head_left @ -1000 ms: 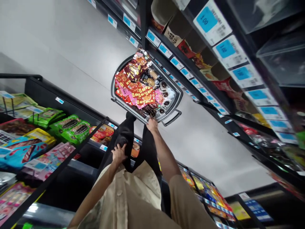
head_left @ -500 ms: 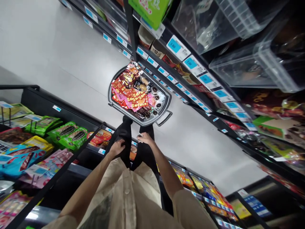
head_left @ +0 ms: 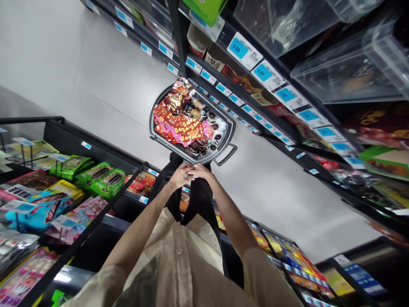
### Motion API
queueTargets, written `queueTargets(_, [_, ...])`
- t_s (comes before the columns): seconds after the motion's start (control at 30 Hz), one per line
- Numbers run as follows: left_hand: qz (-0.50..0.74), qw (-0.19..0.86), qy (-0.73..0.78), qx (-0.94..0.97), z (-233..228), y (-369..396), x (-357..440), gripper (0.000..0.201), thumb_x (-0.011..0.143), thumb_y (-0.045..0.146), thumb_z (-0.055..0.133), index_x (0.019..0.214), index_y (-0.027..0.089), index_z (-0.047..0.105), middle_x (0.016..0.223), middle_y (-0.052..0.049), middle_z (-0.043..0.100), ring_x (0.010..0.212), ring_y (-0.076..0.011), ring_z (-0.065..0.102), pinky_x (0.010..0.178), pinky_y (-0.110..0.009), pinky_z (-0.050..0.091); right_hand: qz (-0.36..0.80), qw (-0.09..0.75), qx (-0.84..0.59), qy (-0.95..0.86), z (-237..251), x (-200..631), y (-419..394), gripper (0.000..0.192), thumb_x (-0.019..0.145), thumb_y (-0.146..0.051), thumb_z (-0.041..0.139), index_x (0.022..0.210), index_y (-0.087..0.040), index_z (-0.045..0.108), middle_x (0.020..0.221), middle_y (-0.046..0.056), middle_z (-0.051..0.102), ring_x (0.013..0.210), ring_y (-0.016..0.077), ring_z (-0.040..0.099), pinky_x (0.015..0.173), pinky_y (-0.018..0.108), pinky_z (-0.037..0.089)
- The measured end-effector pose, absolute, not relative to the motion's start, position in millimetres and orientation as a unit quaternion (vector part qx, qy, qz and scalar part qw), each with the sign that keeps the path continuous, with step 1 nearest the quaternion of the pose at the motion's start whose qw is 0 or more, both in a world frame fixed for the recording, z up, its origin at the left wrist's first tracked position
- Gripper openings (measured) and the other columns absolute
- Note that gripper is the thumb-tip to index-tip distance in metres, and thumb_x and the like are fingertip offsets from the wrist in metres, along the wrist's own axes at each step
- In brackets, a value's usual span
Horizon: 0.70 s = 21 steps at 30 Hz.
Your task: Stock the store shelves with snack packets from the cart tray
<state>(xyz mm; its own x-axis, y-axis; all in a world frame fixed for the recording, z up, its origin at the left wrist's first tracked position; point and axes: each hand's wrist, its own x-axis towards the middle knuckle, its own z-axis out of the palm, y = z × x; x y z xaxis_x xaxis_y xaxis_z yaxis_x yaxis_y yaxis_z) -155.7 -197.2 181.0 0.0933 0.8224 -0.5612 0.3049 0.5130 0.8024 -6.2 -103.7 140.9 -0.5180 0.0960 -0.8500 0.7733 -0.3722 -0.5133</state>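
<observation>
My left hand (head_left: 181,176) and my right hand (head_left: 201,171) meet in front of my dark trousers, with the fingers curled and touching. A small pale thing shows between them, too small to name. Just beyond my hands, near my feet, stands a grey shopping basket (head_left: 152,123) with a handle sticking out at its right side. Inside lie red snack packets (head_left: 188,125), packs with light brown food (head_left: 194,108) and a clear pack with dark round pieces (head_left: 217,132).
A shelf with price labels (head_left: 265,72) and clear plastic bins (head_left: 345,64) runs along the right. At the lower left, a shelf holds green snack bags (head_left: 104,177) and a blue bag (head_left: 41,211). Grey floor (head_left: 105,85) lies between the shelves.
My hands were apart, each above one leg. Both have moved forward and come together by the basket's near edge. The view has shifted slightly; the basket's contents look the same.
</observation>
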Motion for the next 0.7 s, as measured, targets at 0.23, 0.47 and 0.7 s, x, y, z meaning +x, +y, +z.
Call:
queueTargets(0.23, [0.234,0.610,0.633,0.415,185.7,-187.6,-163.5,0.034,0.078,0.019,0.081,0.112,0.023,0.077,0.112,-0.008,0.068,0.105,-0.0244,0.066,0.102,-0.040,0.053,-0.720,0.266,0.403,0.499,136.7,-3.7,-96.0,0.040,0.067,-0.053,0.079,0.062,-0.016,0.066,0.048,-0.005,0.052,0.050,0.0107,0.049,0.047,0.022,0.033])
queueTargets(0.47, [0.316,0.633,0.672,0.218,182.3,-175.9,-171.2,0.022,0.075,0.018,0.081,0.096,0.020,0.079,0.102,-0.008,0.070,0.096,-0.0236,0.064,0.089,-0.035,0.052,-0.855,0.083,0.428,0.280,135.2,2.4,-116.7,0.053,0.084,-0.070,0.059,0.093,-0.019,0.071,0.085,0.004,0.075,0.080,0.0176,0.070,0.071,0.027,0.054])
queueTargets(0.7, [0.407,0.673,0.603,-0.133,182.3,-170.4,-187.2,0.025,0.095,0.040,0.064,0.094,0.016,0.070,0.084,-0.006,0.070,0.064,-0.0136,0.058,0.056,-0.023,0.043,-0.690,0.001,0.669,0.277,99.5,26.2,-101.4,0.051,0.096,-0.063,0.047,0.112,-0.019,0.069,0.106,0.009,0.078,0.076,0.0156,0.073,0.072,0.028,0.057])
